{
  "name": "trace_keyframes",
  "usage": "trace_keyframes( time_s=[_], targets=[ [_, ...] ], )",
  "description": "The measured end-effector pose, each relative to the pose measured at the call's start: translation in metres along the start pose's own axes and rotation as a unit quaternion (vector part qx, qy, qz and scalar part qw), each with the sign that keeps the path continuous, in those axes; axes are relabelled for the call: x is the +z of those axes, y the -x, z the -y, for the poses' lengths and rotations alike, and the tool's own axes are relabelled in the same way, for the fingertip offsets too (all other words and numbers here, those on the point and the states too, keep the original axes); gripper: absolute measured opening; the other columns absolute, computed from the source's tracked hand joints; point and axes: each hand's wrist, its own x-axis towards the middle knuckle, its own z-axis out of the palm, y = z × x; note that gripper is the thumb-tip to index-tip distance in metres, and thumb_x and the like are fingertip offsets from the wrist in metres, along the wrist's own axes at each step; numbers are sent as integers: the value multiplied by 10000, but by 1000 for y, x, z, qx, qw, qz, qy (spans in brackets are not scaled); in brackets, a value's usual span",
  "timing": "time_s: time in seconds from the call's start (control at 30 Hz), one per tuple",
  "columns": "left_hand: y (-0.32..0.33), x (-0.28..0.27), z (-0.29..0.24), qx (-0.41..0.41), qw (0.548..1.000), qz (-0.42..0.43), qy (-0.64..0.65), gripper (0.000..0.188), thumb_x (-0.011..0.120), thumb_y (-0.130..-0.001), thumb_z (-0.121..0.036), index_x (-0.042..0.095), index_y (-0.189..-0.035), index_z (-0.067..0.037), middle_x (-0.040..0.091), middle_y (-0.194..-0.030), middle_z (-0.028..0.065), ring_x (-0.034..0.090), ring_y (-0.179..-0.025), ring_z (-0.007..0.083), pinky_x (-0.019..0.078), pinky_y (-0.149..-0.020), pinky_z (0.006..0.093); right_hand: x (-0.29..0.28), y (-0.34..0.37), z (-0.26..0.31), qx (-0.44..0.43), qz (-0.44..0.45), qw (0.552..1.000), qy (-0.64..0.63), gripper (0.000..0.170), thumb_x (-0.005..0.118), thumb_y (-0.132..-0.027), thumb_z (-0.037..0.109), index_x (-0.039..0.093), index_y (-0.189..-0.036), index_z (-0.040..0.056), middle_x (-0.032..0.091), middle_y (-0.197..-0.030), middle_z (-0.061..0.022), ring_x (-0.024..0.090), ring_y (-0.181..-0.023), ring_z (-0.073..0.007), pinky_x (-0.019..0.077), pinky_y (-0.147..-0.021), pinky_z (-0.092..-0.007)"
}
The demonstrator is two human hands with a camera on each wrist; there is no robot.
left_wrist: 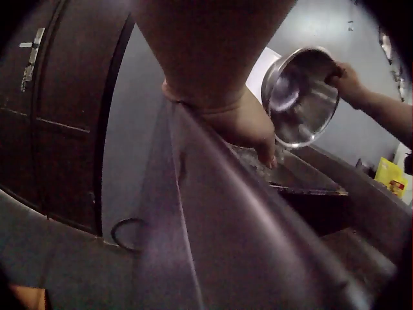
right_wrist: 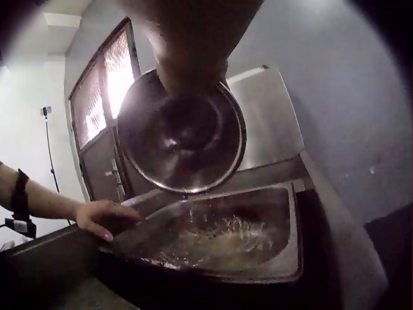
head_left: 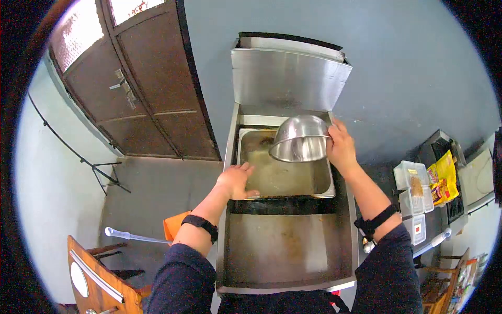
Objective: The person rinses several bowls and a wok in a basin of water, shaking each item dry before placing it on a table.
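My right hand (head_left: 341, 146) grips a stainless steel mixing bowl (head_left: 300, 137) by its rim, thumb and fingers on either side. The bowl is tipped over the right part of a rectangular metal pan (head_left: 333, 194), its mouth facing down and toward me in the head view. Cloudy, yellowish water (right_wrist: 222, 236) lies in the pan, rippled in the right wrist view. My left hand (head_left: 236, 181) rests at the pan's left edge with fingers spread. The left wrist view shows the bowl's hollow inside (left_wrist: 300, 97), with that left hand (left_wrist: 248, 123) bent over the steel rim.
The pan sits in a long steel unit (head_left: 282, 251) with a raised back panel (head_left: 290, 76) against the wall. Plastic containers (head_left: 413, 183) and a yellow packet (head_left: 443, 178) stand at the right. A wooden table (head_left: 99, 277) is at lower left, a brown door (head_left: 151, 78) behind.
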Motion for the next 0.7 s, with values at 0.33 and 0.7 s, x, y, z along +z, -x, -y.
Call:
trace_keyframes(
  time_s=[0.33,0.7],
  targets=[
    [2,-4,0,-4,999,-7,48,767,574,-647,-524,357,-1209,-49,361,-1232,206,412,-1073,365,348,-910,394,19,-4,-15,405,104,895,-157,289,466,-655,29,496,-937,-24,552,-873,-253,544,-833,-379,461,-670,-423],
    [-1,-5,1,-1,998,-13,56,792,577,-641,-524,320,-1225,-54,374,-1221,200,438,-1042,365,361,-897,389,-5,-18,-16,313,116,940,-68,402,451,-682,22,365,-1070,-44,536,-909,-297,541,-845,-409,424,-766,-434]
  ],
)
